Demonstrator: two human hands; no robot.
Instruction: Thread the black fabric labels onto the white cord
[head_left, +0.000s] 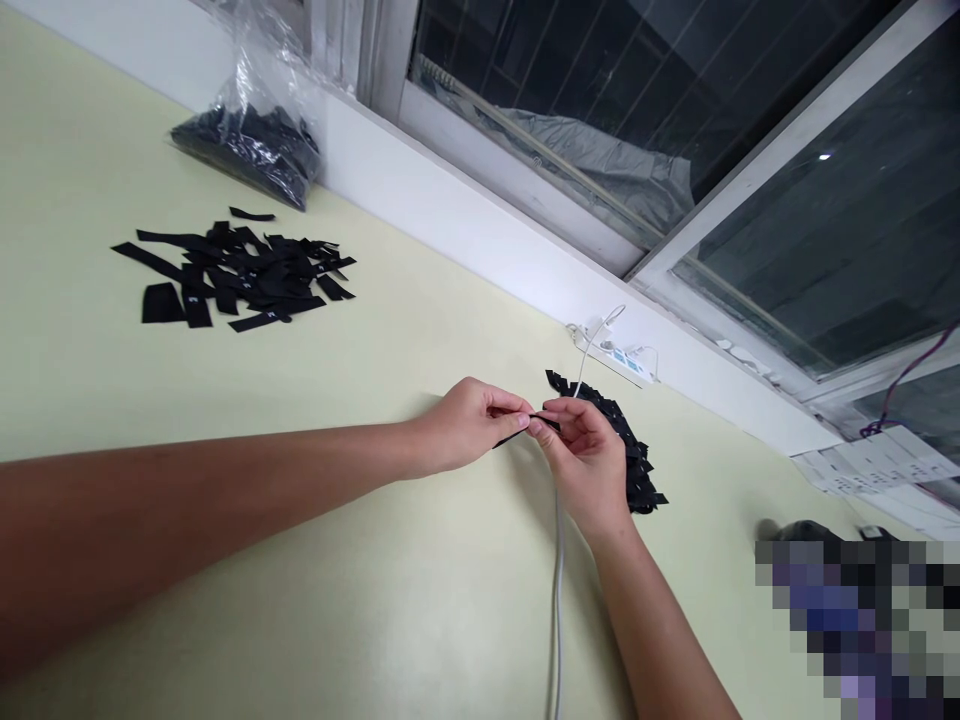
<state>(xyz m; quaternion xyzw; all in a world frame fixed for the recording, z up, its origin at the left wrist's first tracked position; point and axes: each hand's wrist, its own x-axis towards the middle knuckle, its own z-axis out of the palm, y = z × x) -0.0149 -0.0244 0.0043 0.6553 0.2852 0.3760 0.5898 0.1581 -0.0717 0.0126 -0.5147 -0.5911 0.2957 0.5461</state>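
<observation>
Both hands meet above the pale table (420, 330): the left hand (469, 422) and right hand (589, 455) pinch one black fabric strip (525, 428) between their fingertips, just beside a heap of black strips (634, 455); a white cable (556, 600) runs beneath.

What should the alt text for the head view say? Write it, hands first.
Two bare hands meet over a pale green table: the left hand and right hand pinch one small black fabric label between their fingertips. A heap of black labels lies just behind the right hand, a spread pile and a clear bag of labels farther left, a white cable running below.
</observation>
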